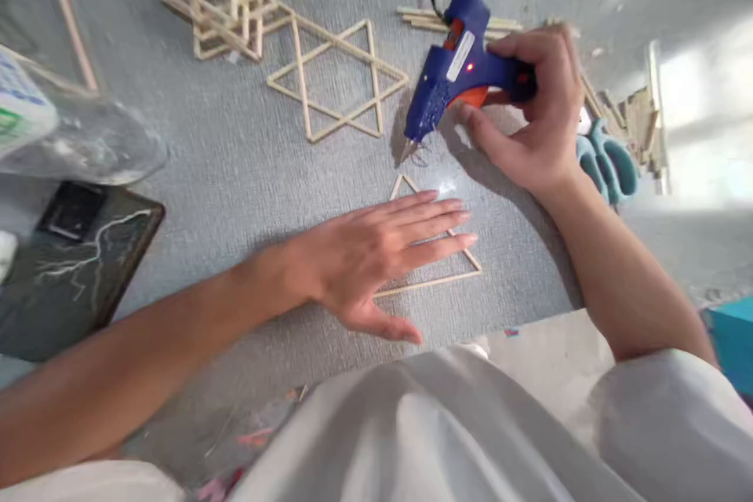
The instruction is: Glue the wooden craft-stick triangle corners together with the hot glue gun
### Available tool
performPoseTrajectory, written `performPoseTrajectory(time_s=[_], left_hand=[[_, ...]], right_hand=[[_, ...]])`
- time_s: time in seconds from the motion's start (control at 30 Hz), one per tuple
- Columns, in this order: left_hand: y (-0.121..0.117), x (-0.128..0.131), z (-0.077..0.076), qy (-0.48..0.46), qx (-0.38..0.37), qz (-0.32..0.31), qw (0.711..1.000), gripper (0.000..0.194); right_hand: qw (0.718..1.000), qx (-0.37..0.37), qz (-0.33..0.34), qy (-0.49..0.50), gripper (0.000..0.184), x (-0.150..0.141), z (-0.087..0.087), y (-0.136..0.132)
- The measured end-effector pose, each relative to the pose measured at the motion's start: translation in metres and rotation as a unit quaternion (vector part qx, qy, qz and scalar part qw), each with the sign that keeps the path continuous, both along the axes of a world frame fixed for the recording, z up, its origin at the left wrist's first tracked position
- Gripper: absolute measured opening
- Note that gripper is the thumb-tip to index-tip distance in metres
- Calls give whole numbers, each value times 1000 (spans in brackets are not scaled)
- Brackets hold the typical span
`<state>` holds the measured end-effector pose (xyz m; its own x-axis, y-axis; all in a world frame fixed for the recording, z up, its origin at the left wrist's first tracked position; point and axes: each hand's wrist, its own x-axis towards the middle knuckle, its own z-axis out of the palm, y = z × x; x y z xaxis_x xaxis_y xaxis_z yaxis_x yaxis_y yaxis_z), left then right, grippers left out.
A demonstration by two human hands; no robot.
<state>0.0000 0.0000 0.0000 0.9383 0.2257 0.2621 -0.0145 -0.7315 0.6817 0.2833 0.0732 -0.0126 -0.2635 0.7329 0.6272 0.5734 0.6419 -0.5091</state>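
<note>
My left hand (382,247) lies flat with its fingers stretched out over a triangle of thin wooden sticks (432,282). It covers much of the triangle's left side; the top tip and right corner show. My right hand (538,110) grips the handle of a blue hot glue gun (438,82) with an orange trigger and a lit red light. The gun's nozzle points down at the table just above the triangle's top tip, with a fine strand of glue by it. A six-pointed star of sticks (341,121) lies beyond my left hand.
Several stacked stick stars (217,4) overlap the single star's left side. Loose sticks (423,20) lie behind the glue gun. Blue-handled scissors (609,161) and more sticks (638,121) are at right. A clear plastic bottle (106,141) and a dark phone-like slab (88,267) sit at left.
</note>
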Motion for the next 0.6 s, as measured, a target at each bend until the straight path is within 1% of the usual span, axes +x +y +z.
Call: performPoseTrajectory(time_s=[0.07,0.17,0.33,0.53,0.6], left_hand=[[0,0,1,4,7,1,1000,109],[-1,1,2,12,11,4,1000,108],[-2,0,4,26,2,5,1000,108],[-2,0,4,36,-12,0,999,109],[-2,1,4,33,-17,0,999,109]], right_hand=[[999,-31,-6,-19,51,5,-1,0],[998,-53,2,-31,53,11,-3,1],[997,-60,26,-32,54,15,-4,0],[999,-30,36,-15,47,9,1,-4],[998,-41,36,-16,46,8,3,-5]])
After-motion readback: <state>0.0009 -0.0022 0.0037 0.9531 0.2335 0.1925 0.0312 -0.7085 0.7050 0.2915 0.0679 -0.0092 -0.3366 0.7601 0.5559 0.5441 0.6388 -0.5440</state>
